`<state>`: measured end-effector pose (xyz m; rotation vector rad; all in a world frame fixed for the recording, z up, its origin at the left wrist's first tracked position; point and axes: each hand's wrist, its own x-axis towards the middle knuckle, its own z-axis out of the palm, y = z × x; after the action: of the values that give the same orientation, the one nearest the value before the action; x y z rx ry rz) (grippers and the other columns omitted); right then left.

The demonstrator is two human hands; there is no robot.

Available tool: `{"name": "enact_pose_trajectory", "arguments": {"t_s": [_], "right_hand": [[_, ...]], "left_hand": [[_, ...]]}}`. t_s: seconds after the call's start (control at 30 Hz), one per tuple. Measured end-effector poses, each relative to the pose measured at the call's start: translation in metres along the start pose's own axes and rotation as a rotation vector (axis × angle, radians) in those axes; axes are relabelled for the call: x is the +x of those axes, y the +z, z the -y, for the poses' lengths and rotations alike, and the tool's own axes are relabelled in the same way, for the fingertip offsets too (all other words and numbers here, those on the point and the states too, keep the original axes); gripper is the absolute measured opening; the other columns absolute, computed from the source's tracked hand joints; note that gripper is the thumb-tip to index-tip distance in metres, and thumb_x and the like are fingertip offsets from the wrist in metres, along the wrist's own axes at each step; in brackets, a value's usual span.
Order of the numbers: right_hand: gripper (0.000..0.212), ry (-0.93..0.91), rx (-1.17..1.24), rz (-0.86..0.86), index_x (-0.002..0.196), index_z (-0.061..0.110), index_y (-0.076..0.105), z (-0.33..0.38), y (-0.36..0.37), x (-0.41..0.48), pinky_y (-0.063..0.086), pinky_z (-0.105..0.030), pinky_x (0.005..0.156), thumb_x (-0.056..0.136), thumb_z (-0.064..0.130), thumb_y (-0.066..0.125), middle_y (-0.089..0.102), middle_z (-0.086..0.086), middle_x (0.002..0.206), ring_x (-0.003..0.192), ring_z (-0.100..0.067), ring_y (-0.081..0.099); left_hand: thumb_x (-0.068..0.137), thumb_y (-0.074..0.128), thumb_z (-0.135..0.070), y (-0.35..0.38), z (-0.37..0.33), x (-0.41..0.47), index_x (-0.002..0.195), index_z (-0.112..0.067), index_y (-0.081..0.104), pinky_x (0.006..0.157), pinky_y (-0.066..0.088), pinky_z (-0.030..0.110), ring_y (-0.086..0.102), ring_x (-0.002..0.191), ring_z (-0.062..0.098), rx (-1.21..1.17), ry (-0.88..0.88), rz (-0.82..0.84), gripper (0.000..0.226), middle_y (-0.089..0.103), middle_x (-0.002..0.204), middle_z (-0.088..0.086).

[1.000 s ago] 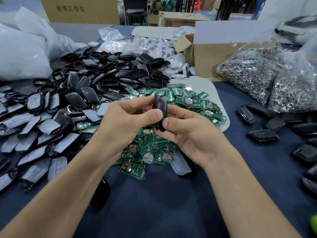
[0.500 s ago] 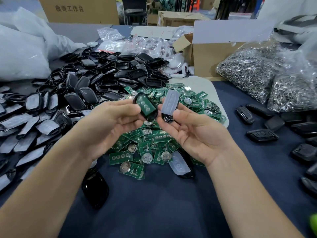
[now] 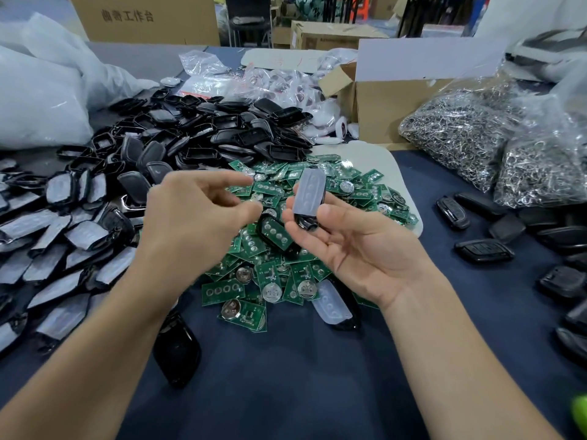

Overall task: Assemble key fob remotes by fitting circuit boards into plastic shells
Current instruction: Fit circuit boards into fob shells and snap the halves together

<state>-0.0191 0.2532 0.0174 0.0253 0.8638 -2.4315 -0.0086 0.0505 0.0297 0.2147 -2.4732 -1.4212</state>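
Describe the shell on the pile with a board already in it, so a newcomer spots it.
Start at the central heap of green boards. On it, between the left hand and the right hand, which holds a grey-padded shell, lies the boarded shell. Alone among loose boards, its board is framed by a black rim.

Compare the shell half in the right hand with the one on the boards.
The held shell half shows a grey pad, the loose shell half a green board. The right hand pinches the held one; the loose one lies on the board pile. Both are black.
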Motion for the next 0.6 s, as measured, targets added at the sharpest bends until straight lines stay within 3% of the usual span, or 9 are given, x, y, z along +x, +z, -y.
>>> {"name": "enact_pose_trajectory", "arguments": {"t_s": [0.1,0.17,0.23,0.4,0.5,0.6], "right_hand": [[0.054,0.049,-0.066,0.049,0.123,-0.008,0.067,-0.003,0.002,0.001,0.063,-0.042,0.088,0.069,-0.005,0.073,0.073,-0.027,0.110,0.097,-0.037,0.075],[0.049,0.088,-0.131,0.094,0.117,-0.005,0.073,-0.005,0.003,0.001,0.063,-0.041,0.088,0.069,-0.002,0.074,0.074,-0.023,0.107,0.097,-0.034,0.075],[0.045,0.115,-0.169,0.113,0.114,-0.006,0.074,-0.006,0.004,0.001,0.063,-0.039,0.086,0.070,-0.001,0.073,0.074,-0.023,0.107,0.096,-0.034,0.076],[0.039,0.051,-0.317,0.006,0.120,-0.006,0.069,-0.009,0.006,0.001,0.063,-0.039,0.086,0.082,0.002,0.068,0.074,-0.026,0.113,0.102,-0.036,0.075],[0.017,-0.107,-0.524,-0.126,0.107,0.000,0.074,-0.019,0.012,0.006,0.064,-0.032,0.076,0.093,-0.002,0.067,0.078,-0.018,0.099,0.091,-0.028,0.078],[0.017,-0.251,-0.662,-0.225,0.102,0.005,0.076,-0.027,0.015,0.008,0.062,-0.027,0.068,0.090,-0.006,0.072,0.079,-0.013,0.087,0.080,-0.024,0.079]], "left_hand": [[0.084,0.080,-0.025,0.002,-0.011,-0.002,0.117,-0.028,0.077,0.076,0.057,0.020,0.073,0.090,0.003,-0.430,-0.058,0.246,0.034,0.080,0.106,-0.009],[0.078,0.074,-0.028,0.004,-0.013,-0.003,0.124,-0.020,0.073,0.097,0.056,0.033,0.073,0.111,0.021,-0.525,-0.094,0.418,0.046,0.078,0.116,0.004],[0.073,0.075,-0.022,0.005,-0.011,-0.004,0.116,-0.016,0.077,0.104,0.053,0.040,0.073,0.108,0.032,-0.571,-0.114,0.436,0.043,0.078,0.112,0.015],[0.075,0.081,0.007,0.008,-0.005,-0.002,0.093,-0.015,0.081,0.071,0.056,0.017,0.074,0.075,0.011,-0.516,-0.071,0.236,0.029,0.080,0.084,0.006],[0.073,0.085,0.007,0.010,-0.002,-0.002,0.084,-0.021,0.082,0.067,0.056,0.017,0.074,0.070,0.012,-0.457,-0.054,0.148,0.030,0.080,0.079,0.006],[0.071,0.089,0.002,0.015,-0.002,-0.002,0.078,-0.025,0.081,0.062,0.053,0.014,0.070,0.062,0.005,-0.425,-0.070,0.060,0.029,0.077,0.070,-0.003]]}}
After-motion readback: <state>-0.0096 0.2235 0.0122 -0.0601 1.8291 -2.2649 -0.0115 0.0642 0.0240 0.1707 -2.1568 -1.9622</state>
